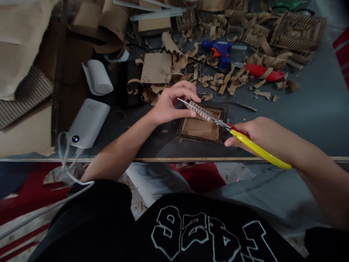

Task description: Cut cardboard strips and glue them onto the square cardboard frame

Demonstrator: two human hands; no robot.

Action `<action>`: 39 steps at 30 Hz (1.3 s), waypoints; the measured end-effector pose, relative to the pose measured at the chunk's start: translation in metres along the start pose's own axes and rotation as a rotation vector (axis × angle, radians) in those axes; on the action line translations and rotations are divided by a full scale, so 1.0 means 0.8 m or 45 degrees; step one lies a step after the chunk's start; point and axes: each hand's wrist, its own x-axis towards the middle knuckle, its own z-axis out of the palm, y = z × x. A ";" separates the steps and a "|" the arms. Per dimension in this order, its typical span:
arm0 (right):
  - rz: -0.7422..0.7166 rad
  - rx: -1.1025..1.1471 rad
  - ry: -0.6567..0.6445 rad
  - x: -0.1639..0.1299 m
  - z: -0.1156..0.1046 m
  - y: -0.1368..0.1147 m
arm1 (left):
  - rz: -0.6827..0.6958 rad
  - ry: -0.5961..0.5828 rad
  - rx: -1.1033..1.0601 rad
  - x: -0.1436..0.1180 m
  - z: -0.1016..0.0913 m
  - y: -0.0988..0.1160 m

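My right hand (252,133) is closed around the red and yellow handles of a pair of scissors (256,148). The blades point up and left, lying along a short corrugated cardboard strip (200,112). That strip is pinched between the thumb and fingers of my left hand (174,101). Just below the strip, a small rectangular cardboard tray (193,129) with corrugated walls rests on the table near its front edge. I cannot tell whether the blades are parted around the strip.
A blue glue gun (222,51), a red tool handle (264,72) and many cardboard scraps (229,82) lie behind my hands. Larger corrugated pieces (298,31) sit at the back right. On the left are a white power bank (89,122) with a cable, a white roll (99,78) and cardboard sheets (24,120).
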 end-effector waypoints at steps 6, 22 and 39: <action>0.092 -0.062 -0.147 0.001 -0.018 0.012 | 0.102 -0.100 0.156 0.002 -0.006 0.000; 0.035 -0.069 -0.279 0.016 -0.017 0.037 | 0.241 -0.125 0.306 -0.004 0.012 0.012; 0.116 -0.131 -0.320 0.021 -0.016 0.026 | 0.323 -0.172 0.455 -0.007 0.035 0.016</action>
